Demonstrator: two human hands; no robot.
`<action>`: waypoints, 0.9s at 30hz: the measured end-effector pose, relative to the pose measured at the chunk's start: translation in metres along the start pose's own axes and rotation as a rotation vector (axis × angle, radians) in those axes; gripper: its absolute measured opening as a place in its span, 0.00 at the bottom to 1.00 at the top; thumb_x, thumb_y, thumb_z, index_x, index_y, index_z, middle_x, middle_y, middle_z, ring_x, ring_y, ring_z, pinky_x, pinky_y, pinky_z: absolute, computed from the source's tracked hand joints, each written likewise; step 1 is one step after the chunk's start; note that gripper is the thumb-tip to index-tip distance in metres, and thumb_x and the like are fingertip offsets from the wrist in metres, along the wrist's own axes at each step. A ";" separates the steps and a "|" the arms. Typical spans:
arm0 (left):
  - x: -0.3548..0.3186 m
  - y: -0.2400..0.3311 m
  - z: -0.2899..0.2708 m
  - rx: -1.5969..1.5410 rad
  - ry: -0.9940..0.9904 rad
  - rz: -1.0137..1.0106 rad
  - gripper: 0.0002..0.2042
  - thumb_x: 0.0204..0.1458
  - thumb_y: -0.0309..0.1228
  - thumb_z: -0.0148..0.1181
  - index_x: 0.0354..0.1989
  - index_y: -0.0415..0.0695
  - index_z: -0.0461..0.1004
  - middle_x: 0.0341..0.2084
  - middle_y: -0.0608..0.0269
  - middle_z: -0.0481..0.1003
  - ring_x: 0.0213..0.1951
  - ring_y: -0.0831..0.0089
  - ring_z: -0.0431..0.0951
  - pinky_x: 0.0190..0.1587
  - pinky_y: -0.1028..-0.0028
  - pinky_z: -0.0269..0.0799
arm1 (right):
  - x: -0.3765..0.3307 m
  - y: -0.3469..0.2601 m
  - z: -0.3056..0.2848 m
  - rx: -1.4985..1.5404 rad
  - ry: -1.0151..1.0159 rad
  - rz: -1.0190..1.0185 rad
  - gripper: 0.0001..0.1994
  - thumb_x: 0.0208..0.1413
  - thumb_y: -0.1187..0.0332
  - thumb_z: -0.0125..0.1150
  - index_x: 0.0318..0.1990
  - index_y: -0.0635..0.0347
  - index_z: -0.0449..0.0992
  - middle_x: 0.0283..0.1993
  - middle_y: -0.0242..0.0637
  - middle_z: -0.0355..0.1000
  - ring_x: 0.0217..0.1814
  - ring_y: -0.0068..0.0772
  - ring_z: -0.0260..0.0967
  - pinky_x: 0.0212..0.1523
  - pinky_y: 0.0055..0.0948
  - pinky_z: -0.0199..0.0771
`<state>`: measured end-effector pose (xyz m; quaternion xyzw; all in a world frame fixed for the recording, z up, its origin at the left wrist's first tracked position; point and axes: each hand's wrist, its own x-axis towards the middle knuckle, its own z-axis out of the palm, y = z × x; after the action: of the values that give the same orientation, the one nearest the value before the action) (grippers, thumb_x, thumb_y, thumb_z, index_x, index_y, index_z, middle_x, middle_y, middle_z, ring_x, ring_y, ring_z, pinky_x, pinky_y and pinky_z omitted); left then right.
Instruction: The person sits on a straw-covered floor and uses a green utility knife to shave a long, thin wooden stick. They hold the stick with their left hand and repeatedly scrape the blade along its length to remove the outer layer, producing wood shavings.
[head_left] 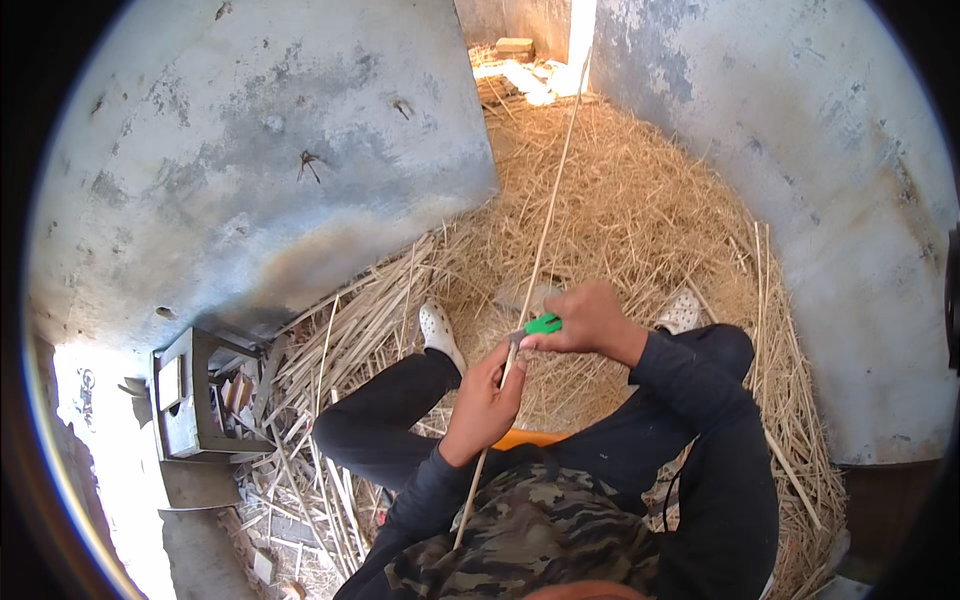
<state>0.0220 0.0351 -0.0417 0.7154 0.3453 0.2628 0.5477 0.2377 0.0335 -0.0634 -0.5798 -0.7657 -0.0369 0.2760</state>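
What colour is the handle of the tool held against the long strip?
The handle is bright green, seen best in the head view.

Torso: camouflage top, irregular patches of olive, tan, brown and near-black. Left sleeve and right sleeve plain, dark navy to black, long, reaching about the wrist. Left hand and right hand bare. Trousers black, plain. Left clog white, rounded, upper pierced with small round holes; right clog likewise white and perforated, partly hidden
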 end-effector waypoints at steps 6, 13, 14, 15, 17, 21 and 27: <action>0.006 0.026 0.002 0.101 -0.054 -0.051 0.15 0.61 0.25 0.46 0.55 0.37 0.67 0.21 0.68 0.64 0.24 0.82 0.61 0.27 0.77 0.60 | 0.003 0.029 0.017 0.011 0.145 0.091 0.34 0.42 0.29 0.58 0.12 0.54 0.68 0.11 0.38 0.63 0.12 0.41 0.65 0.14 0.39 0.60; -0.014 -0.008 0.010 -0.108 -0.085 -0.152 0.13 0.61 0.27 0.49 0.52 0.36 0.70 0.20 0.75 0.62 0.22 0.87 0.58 0.23 0.80 0.54 | 0.000 0.023 0.024 0.080 -0.072 0.301 0.34 0.44 0.28 0.54 0.16 0.53 0.76 0.12 0.43 0.65 0.14 0.43 0.68 0.16 0.40 0.64; -0.011 -0.020 0.006 -0.081 -0.052 -0.118 0.13 0.61 0.27 0.49 0.53 0.36 0.70 0.20 0.75 0.62 0.22 0.88 0.58 0.23 0.80 0.54 | -0.007 -0.004 0.025 0.087 -0.033 0.166 0.34 0.45 0.28 0.54 0.17 0.54 0.76 0.12 0.43 0.65 0.15 0.44 0.68 0.17 0.40 0.65; 0.000 -0.025 0.003 -0.045 -0.021 -0.064 0.14 0.61 0.27 0.49 0.53 0.36 0.69 0.20 0.76 0.61 0.22 0.88 0.57 0.23 0.80 0.53 | -0.007 -0.022 0.022 0.083 0.024 0.025 0.34 0.45 0.28 0.53 0.18 0.54 0.77 0.12 0.44 0.66 0.15 0.44 0.69 0.17 0.40 0.65; -0.003 -0.018 -0.002 -0.058 -0.027 -0.055 0.17 0.61 0.27 0.50 0.58 0.37 0.67 0.21 0.76 0.61 0.23 0.88 0.56 0.23 0.81 0.52 | 0.001 -0.014 0.012 0.093 -0.013 0.108 0.34 0.45 0.28 0.53 0.18 0.54 0.77 0.12 0.43 0.66 0.16 0.44 0.69 0.17 0.41 0.66; -0.012 -0.003 0.001 -0.141 -0.043 -0.098 0.18 0.61 0.26 0.50 0.59 0.35 0.66 0.22 0.77 0.61 0.23 0.89 0.55 0.23 0.82 0.51 | 0.012 0.043 0.011 -0.023 -0.090 0.421 0.38 0.47 0.27 0.50 0.18 0.59 0.78 0.12 0.40 0.66 0.15 0.42 0.69 0.17 0.38 0.66; -0.009 0.005 -0.003 -0.251 0.022 -0.159 0.15 0.61 0.26 0.50 0.56 0.36 0.69 0.21 0.79 0.61 0.22 0.91 0.55 0.22 0.83 0.49 | -0.005 -0.022 0.015 0.124 -0.008 0.074 0.35 0.42 0.28 0.56 0.14 0.56 0.74 0.09 0.40 0.63 0.13 0.47 0.65 0.15 0.39 0.63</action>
<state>0.0149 0.0293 -0.0365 0.6086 0.3712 0.2678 0.6481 0.2133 0.0276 -0.0727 -0.5898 -0.7456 0.0232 0.3093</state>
